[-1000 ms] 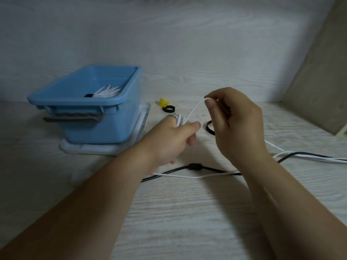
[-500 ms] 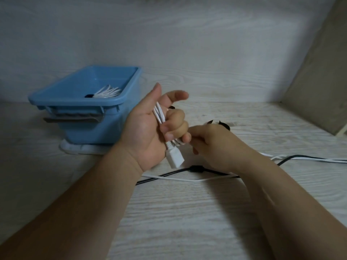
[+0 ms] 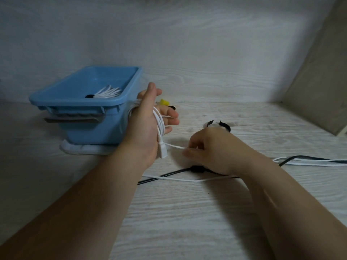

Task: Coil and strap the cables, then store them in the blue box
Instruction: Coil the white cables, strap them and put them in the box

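The white cable [image 3: 159, 122] is wound in a few loops round the palm of the left hand [image 3: 148, 128], which is held up on edge with the thumb on top and the fingers stretched out pretty loosely, not clenched. The cable's white plug [image 3: 162, 151] hangs at the heel of that palm. From there a strand runs off to the right and is pinched between thumb and fingertips of the right hand [image 3: 210, 149], low over the worktop [image 3: 187, 212]. The rest of the white cable is trailed across the worktop under the right forearm and off to the right edge.

A black cable [image 3: 165, 174] with a chunky lump on it is laid alongside that slack. The blue box [image 3: 93, 126] is parked just left of the left hand on a white pad [image 3: 84, 148], and a white bundle [image 3: 109, 92] with a black band can be seen inside. Black straps [image 3: 224, 125] are lying behind the right hand, and something yellow [image 3: 163, 102] is mostly hidden behind the left fingers.
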